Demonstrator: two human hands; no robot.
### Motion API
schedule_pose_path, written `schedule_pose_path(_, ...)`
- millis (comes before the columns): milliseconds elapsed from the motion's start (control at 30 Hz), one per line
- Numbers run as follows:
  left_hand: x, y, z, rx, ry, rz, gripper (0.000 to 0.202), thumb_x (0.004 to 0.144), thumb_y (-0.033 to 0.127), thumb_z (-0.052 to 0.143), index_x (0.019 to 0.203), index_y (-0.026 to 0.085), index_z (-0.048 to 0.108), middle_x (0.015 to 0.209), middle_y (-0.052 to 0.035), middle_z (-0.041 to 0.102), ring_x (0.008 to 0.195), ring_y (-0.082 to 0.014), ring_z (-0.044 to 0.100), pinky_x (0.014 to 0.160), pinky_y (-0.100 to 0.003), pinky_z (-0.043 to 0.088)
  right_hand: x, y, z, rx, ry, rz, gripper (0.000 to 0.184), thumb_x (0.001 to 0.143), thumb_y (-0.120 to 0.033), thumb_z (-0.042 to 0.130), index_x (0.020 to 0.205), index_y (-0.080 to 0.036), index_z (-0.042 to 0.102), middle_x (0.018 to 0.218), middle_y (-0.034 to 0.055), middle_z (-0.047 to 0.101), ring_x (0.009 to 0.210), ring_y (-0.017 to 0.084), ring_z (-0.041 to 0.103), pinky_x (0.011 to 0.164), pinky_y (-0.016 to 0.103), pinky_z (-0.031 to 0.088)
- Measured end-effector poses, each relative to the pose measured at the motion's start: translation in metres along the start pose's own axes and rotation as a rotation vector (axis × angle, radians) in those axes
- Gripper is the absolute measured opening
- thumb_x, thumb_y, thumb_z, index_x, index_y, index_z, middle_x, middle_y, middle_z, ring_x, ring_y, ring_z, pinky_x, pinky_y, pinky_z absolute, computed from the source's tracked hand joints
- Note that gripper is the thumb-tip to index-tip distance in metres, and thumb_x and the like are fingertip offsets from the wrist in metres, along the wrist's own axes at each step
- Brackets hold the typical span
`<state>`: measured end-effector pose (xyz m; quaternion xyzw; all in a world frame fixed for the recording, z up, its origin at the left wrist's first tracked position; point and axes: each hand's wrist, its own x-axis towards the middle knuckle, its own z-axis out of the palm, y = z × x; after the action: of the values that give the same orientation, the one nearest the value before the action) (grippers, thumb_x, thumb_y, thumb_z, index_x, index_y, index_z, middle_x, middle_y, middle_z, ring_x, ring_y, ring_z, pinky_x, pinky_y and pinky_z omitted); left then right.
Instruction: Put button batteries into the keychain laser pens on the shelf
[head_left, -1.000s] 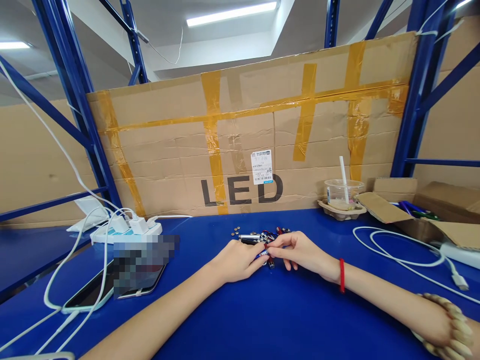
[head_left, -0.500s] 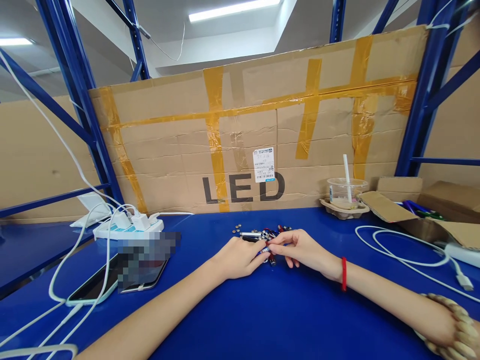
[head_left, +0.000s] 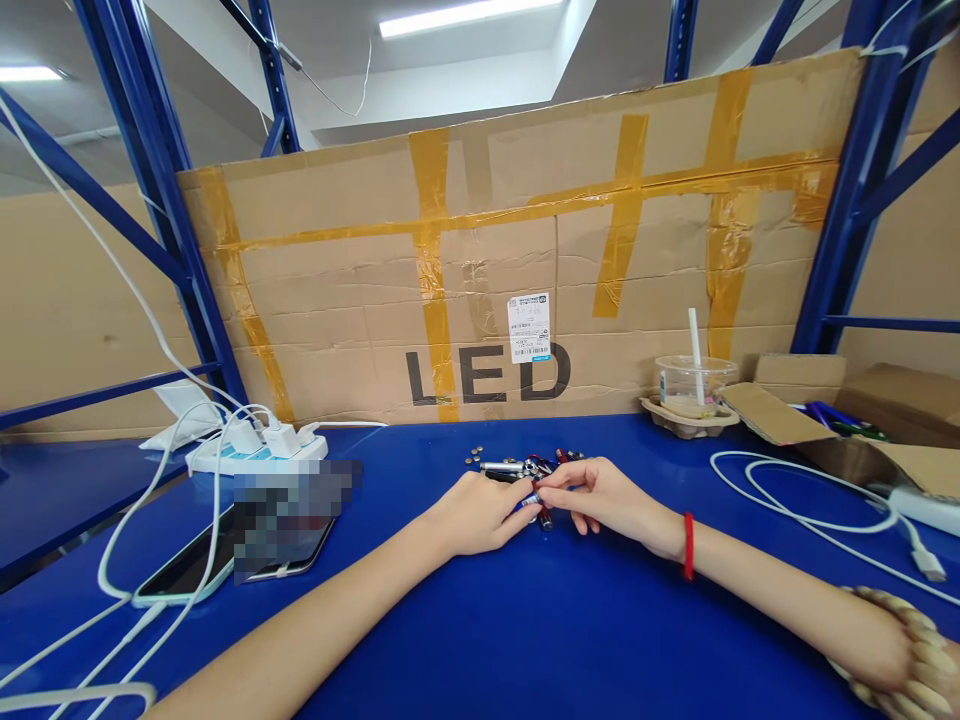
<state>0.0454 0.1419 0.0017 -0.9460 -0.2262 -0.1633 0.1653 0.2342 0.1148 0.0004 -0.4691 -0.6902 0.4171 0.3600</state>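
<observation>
My left hand [head_left: 480, 513] and my right hand [head_left: 604, 497] meet over the middle of the blue table. Between their closed fingertips is a small blue and silver cylinder [head_left: 531, 499], partly covered by the fingers. Just behind the hands lies a pile of small metal cylinders [head_left: 504, 468], silver, black, red and blue; part of it is hidden. A dark red cylinder [head_left: 546, 518] shows below the fingertips. Several small round metal discs [head_left: 474, 457] are scattered to the left of the pile.
On the left are a white power strip [head_left: 259, 458], cables and a phone [head_left: 187, 555], with a blurred patch beside it. At the right stand a plastic cup with a straw [head_left: 694, 382], an open cardboard box [head_left: 847, 455] and a white cable [head_left: 787, 515]. A cardboard sheet [head_left: 337, 310] closes the back.
Both hands stay in almost the same place, fingertips together on the small cylinder. The whole view has shifted very slightly.
</observation>
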Motion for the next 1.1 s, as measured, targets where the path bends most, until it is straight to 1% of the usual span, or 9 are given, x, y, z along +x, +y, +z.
schedule_pose_path(267,0.0007,0.0002,-0.0017,-0.019,-0.011,0.0,0.029,0.09,0.035,0.025,0.092,0.017,0.048,0.077,-0.002,0.058,0.061,-0.0123,0.053,0.052,-0.022,0.036,0.0017,0.001,-0.0004,-0.015,-0.004,-0.007,0.038,0.068,-0.046,0.06,0.081,-0.01,0.062,0.051,0.0,0.054,0.039,0.005,0.048,0.034,0.013,0.029)
schedule_pose_path(433,0.0014,0.0009,-0.002,-0.018,-0.018,-0.005,0.031,0.09,0.035,0.024,0.092,0.016,0.049,0.076,-0.0027,0.058,0.061,-0.0126,0.054,0.052,-0.022,0.038,0.0003,-0.0009,-0.0005,-0.005,-0.008,0.001,0.039,0.067,-0.046,0.06,0.08,-0.01,0.062,0.053,0.0003,0.055,0.039,0.005,0.048,0.035,0.014,0.033)
schedule_pose_path(733,0.001,0.0006,-0.0021,-0.012,-0.028,-0.009,0.032,0.09,0.035,0.024,0.097,0.017,0.049,0.081,-0.0023,0.06,0.066,-0.0137,0.055,0.054,-0.023,0.039,-0.0003,-0.0031,0.0001,-0.001,0.003,-0.002,0.039,0.066,-0.046,0.061,0.079,-0.01,0.062,0.055,0.0009,0.056,0.039,0.005,0.048,0.035,0.014,0.033)
schedule_pose_path(967,0.0013,0.0012,-0.002,-0.006,-0.028,-0.013,0.031,0.09,0.035,0.025,0.09,0.016,0.049,0.076,-0.0018,0.059,0.06,-0.0125,0.054,0.051,-0.022,0.036,0.0006,-0.0005,-0.0014,-0.004,-0.004,0.002,0.038,0.066,-0.046,0.061,0.08,-0.01,0.062,0.064,0.0033,0.06,0.04,0.005,0.049,0.034,0.014,0.032)
schedule_pose_path(1100,0.0013,0.0015,-0.0021,-0.002,-0.018,-0.006,0.031,0.09,0.035,0.025,0.09,0.016,0.05,0.076,-0.0013,0.06,0.062,-0.013,0.055,0.051,-0.023,0.036,0.0022,0.0024,-0.0015,-0.026,-0.002,-0.005,0.039,0.066,-0.047,0.06,0.081,-0.01,0.062,0.063,0.0038,0.06,0.04,0.005,0.049,0.034,0.014,0.03)
